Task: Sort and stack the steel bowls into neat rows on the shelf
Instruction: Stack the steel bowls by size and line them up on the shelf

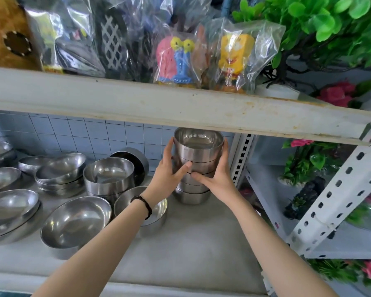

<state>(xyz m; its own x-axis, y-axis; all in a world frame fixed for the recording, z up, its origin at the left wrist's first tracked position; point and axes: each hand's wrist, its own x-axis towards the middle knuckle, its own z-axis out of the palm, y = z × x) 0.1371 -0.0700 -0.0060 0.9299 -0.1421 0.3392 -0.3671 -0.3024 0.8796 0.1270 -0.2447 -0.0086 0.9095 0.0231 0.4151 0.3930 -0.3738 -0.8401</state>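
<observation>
hands 2: left hand (169, 174), right hand (217, 176) | tall bowl stack (196, 159) 1, about five bowls nested | other bowls (75, 224) at least nine | bracelet (145, 205) 1 | bagged toys (234, 56) at least two

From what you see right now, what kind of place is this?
Probably a small household-goods shop: toys sealed in plastic bags, artificial plants and many steel bowls share slotted metal shelving.
</observation>
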